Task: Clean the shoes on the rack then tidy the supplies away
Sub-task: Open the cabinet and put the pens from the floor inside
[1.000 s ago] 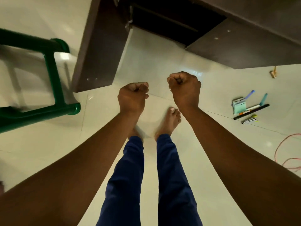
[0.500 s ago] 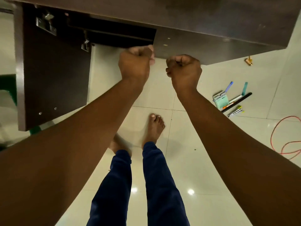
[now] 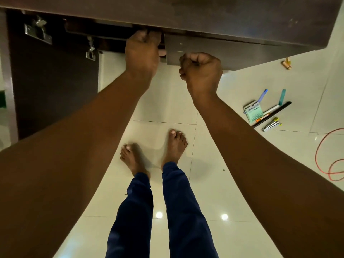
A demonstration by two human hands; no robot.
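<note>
Left hand point(image 3: 142, 53) reaching into dark cabinet point(image 3: 204, 17), grip unclear, right hand point(image 3: 202, 69) fisted empty, "camlin" box point(image 3: 253, 113) on floor.

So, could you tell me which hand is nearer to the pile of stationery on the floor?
The right hand. It hangs as a fist by the cabinet door's edge, on the same side as the stationery pile. The left hand is farther off, reaching into the open cabinet.

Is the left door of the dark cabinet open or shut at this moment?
Open. The left door is swung outward, its inner face and metal hinges showing, and the left hand reaches into the gap.
</note>
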